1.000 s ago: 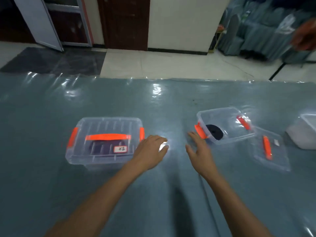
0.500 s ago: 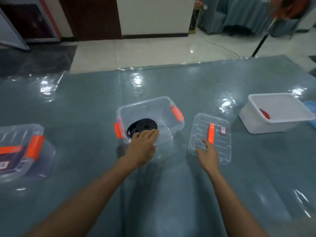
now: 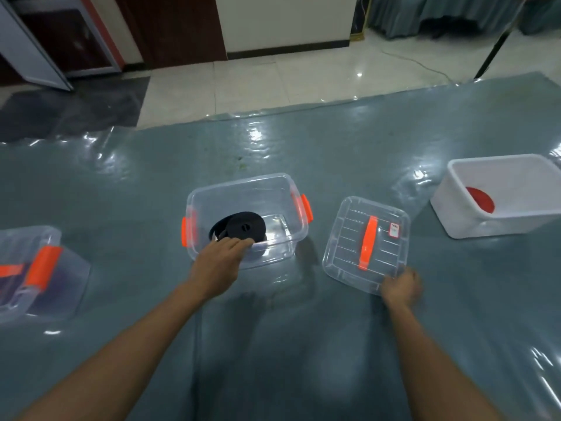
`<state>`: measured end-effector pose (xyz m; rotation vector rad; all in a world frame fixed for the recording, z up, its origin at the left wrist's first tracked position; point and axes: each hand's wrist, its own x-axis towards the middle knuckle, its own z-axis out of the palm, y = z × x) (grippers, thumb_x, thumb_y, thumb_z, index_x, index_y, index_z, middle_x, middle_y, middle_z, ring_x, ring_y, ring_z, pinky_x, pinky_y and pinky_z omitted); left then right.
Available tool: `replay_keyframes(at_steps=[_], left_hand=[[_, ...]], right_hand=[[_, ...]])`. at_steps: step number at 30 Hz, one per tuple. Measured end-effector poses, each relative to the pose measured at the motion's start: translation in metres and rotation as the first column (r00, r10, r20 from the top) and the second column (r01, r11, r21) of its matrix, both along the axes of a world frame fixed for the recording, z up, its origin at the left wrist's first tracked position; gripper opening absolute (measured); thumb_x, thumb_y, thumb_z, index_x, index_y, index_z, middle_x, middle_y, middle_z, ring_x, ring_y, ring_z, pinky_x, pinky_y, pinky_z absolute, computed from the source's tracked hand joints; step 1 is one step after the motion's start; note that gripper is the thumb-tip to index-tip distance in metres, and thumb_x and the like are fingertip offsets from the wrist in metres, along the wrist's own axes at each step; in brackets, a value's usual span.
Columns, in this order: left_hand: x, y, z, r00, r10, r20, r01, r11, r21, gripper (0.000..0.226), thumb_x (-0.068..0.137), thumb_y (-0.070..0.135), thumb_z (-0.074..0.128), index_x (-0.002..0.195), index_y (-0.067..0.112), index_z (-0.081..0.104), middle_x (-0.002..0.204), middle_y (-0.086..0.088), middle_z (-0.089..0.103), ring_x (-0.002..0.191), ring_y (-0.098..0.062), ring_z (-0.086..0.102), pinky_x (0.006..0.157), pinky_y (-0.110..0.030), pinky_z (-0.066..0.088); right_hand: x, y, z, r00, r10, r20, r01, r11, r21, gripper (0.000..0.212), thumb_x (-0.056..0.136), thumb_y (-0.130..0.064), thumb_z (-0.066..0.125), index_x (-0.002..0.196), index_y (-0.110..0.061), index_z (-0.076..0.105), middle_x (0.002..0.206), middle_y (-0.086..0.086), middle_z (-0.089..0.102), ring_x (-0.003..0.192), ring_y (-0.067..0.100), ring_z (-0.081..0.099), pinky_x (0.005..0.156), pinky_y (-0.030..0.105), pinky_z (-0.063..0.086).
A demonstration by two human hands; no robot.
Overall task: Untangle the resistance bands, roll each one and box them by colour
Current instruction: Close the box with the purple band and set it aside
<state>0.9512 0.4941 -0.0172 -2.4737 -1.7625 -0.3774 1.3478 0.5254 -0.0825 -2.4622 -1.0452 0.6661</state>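
An open clear box (image 3: 274, 189) with orange clasps stands mid-table, and a rolled black band (image 3: 243, 226) lies inside it. My left hand (image 3: 217, 265) rests on the box's near rim, fingers curled over the edge. The box's clear lid (image 3: 346, 238) with an orange handle lies flat to the right. My right hand (image 3: 400, 287) grips the lid's near right corner. A white tub (image 3: 498, 223) at the far right holds a rolled red band (image 3: 481, 199).
A closed clear box (image 3: 63, 275) with orange handle and clasps sits at the left edge, something dark inside. The table wears a grey cloth under shiny plastic film (image 3: 273, 344). Beyond the far edge is tiled floor (image 3: 273, 83).
The view swung right, so the closed box slid to the left edge. My left hand settled on the open box's rim. My right hand moved down to the lid's near corner.
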Motion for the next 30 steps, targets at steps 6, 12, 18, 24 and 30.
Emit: replay_keyframes(at_steps=[6,12,18,24,30], left_hand=[[0.002,0.0,0.002,0.998,0.012,0.061,-0.011,1.0,-0.012,0.034,0.089,0.019,0.052,0.12,0.019,0.066,0.092,0.001,0.071,0.077,-0.029,0.066,0.062,-0.033,0.049],[0.0,0.004,0.011,0.964,0.104,0.243,-0.046,0.972,-0.232,0.037,0.096,0.038,0.064,0.132,0.026,0.063,0.12,0.007,0.071,0.108,-0.018,0.065,0.089,-0.036,0.053],[0.0,0.024,0.035,0.713,0.317,0.625,-0.088,0.925,-0.369,0.03,0.1,0.017,0.062,0.13,0.021,0.065,0.103,0.007,0.072,0.095,-0.015,0.069,0.094,-0.04,0.055],[-0.01,0.049,0.065,0.36,0.427,0.83,-0.12,0.903,-0.413,0.035,0.105,0.021,0.053,0.14,0.023,0.054,0.132,0.004,0.063,0.117,-0.019,0.063,0.083,-0.031,0.057],[-0.038,0.051,0.075,0.011,0.506,0.862,-0.134,0.855,-0.501,0.05,0.103,0.019,0.057,0.15,0.016,0.041,0.128,-0.009,0.063,0.08,-0.028,0.069,0.054,-0.026,0.057]], right_hand=[[0.008,0.004,-0.007,0.999,-0.038,-0.019,0.039,0.998,0.05,0.031,0.084,0.007,0.055,0.11,-0.001,0.071,0.104,0.032,0.065,0.099,0.05,0.061,0.089,0.052,0.053],[0.003,0.011,0.007,0.989,-0.085,-0.118,0.108,0.974,0.201,0.034,0.085,0.011,0.049,0.108,0.002,0.072,0.1,0.029,0.071,0.09,0.045,0.064,0.081,0.046,0.053],[-0.016,0.032,0.051,0.974,-0.038,-0.224,0.123,0.918,0.378,0.042,0.088,0.008,0.048,0.125,0.001,0.067,0.123,0.02,0.069,0.114,0.036,0.064,0.102,0.04,0.048],[-0.061,0.059,0.095,0.959,0.258,-0.118,-0.147,0.807,0.572,0.044,0.085,0.013,0.049,0.123,0.001,0.069,0.12,0.019,0.071,0.111,0.031,0.067,0.101,0.031,0.046],[-0.127,0.078,0.118,0.812,0.562,0.158,-0.503,0.536,0.679,0.042,0.075,0.022,0.054,0.106,0.005,0.075,0.107,0.021,0.074,0.098,0.03,0.069,0.089,0.018,0.042]])
